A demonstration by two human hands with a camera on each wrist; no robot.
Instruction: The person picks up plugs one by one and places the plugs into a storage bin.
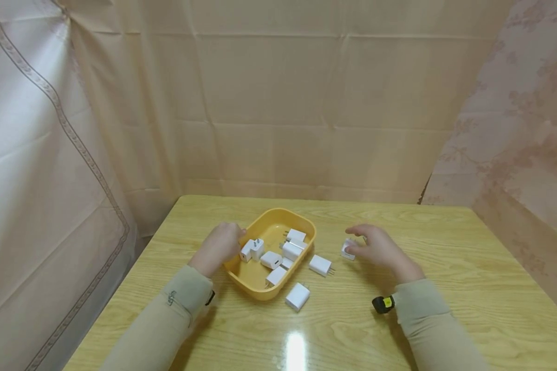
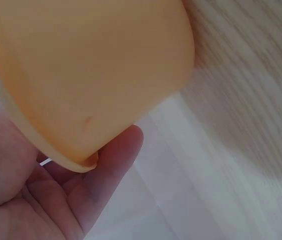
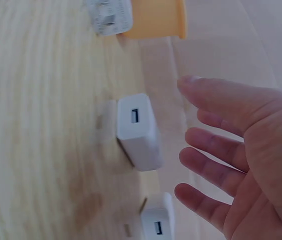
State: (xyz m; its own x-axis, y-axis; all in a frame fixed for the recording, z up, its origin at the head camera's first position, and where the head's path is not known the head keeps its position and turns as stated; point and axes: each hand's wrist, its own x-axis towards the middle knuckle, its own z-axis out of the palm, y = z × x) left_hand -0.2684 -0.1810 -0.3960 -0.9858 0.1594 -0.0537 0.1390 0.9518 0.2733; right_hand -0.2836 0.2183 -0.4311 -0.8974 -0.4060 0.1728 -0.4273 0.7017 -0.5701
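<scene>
My left hand (image 1: 219,249) grips the rim of a yellow plastic basket (image 1: 249,292) at its left side. In the left wrist view, fingers and thumb curl round the basket's rim (image 2: 56,159). Several white charger plugs (image 1: 271,259) lie jumbled in the basket, some with prongs up. My right hand (image 1: 381,251) hovers with fingers spread and relaxed at a white charger (image 1: 348,249) on the table, the thumb overlapping it in the head view. The right wrist view shows a gap between the fingers and the nearest charger (image 3: 140,132), whose USB port is visible.
Two more white chargers, one (image 1: 321,265) right of the basket and one (image 1: 298,297) in front of it, lie on the wood-grain table (image 1: 445,288). Beige cloth (image 1: 269,103) hangs behind the table, with patterned cloth at both sides.
</scene>
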